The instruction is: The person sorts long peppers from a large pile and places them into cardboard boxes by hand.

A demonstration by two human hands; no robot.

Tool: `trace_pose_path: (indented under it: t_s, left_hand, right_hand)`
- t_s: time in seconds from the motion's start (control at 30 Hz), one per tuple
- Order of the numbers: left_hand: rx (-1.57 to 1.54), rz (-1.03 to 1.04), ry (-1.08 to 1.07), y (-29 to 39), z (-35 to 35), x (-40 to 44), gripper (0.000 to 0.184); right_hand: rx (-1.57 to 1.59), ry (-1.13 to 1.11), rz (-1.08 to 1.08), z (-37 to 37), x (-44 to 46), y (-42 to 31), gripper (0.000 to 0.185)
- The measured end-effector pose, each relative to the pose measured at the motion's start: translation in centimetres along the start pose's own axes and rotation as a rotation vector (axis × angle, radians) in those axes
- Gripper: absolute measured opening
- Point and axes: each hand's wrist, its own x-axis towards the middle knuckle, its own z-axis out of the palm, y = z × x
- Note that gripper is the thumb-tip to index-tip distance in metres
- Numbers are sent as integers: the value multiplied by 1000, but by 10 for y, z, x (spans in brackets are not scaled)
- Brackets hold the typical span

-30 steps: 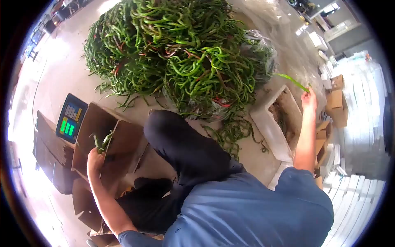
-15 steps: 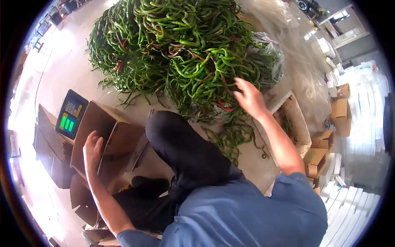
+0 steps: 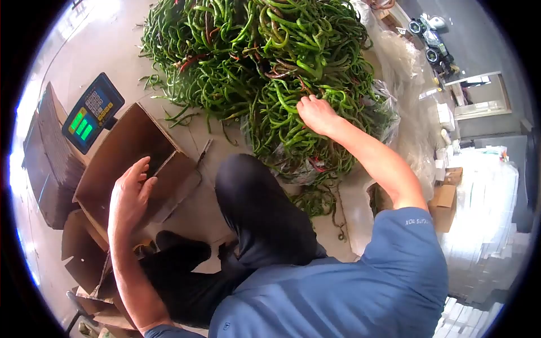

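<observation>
A large heap of long green chili peppers (image 3: 225, 79), with a few red ones among them, lies in front of me. My right hand (image 3: 316, 114) is on the near right side of the heap, its fingers bent down and closed on green chili peppers; the fingertips are partly hidden. On the other side, my left hand (image 3: 131, 188) hangs over the open cardboard box (image 3: 112, 169), with thumb and fingers apart and nothing in them. Behind that box stands a scale display (image 3: 93, 112) with lit green digits.
Flattened cardboard (image 3: 53, 163) is stacked at the far left. Clear plastic sheeting (image 3: 403, 73) lies right of the heap. A pale bin (image 3: 360, 219) stands by my right arm. Small cardboard boxes (image 3: 445, 203) and white stacked packaging (image 3: 484, 191) are further right. My bent knee (image 3: 245, 174) is between the hands.
My right hand has moved left onto the heap, and its fingers have bent. My left hand stays over the box. The view has shifted, so the heap and display appear in different places.
</observation>
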Motion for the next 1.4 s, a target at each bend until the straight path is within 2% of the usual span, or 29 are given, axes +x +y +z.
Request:
trace_pose_path:
  t_s: [0.13, 0.23, 0.37, 0.5, 0.6, 0.73, 0.87, 0.97, 1.1, 1.13, 1.23, 1.33, 1.4]
  left_hand:
    - [64, 52, -47, -4, 0, 5, 44]
    - [76, 60, -55, -2, 1, 7, 43]
    - [74, 69, -64, 5, 3, 4, 43]
    - [129, 113, -87, 4, 8, 1, 43]
    - [136, 97, -102, 4, 8, -2, 43]
    - [132, 128, -104, -1, 9, -5, 44]
    - [140, 189, -95, -3, 10, -9, 43]
    - [165, 206, -93, -5, 13, -10, 43]
    - [170, 191, -102, -5, 9, -13, 42]
    - [174, 205, -87, -7, 8, -14, 42]
    - [181, 228, -59, -11, 8, -16, 42]
    - [175, 202, -85, -9, 5, -16, 42]
    - [157, 162, -119, -6, 3, -16, 44]
  right_hand:
    - [83, 193, -36, 7, -27, 10, 17]
    - [16, 302, 13, 2, -43, -6, 18]
    - [-19, 259, 191, -1, -49, 3, 15]
    - [180, 290, 155, -11, -52, 19, 16]
    - [86, 192, 158, -33, -59, 4, 18]
    - [340, 196, 319, -24, -58, 24, 24]
    - [-34, -152, 264, -37, -49, 14, 23]
    - [-221, -248, 122, -52, -29, 0, 20]
    - [-3, -283, -19, -37, -13, -9, 50]
    - [40, -287, -29, -39, -13, -14, 67]
    - [54, -374, 3, -47, -11, -27, 72]
    - [125, -440, 37, -47, -8, -29, 89]
    - [45, -362, 18, -50, -12, -34, 106]
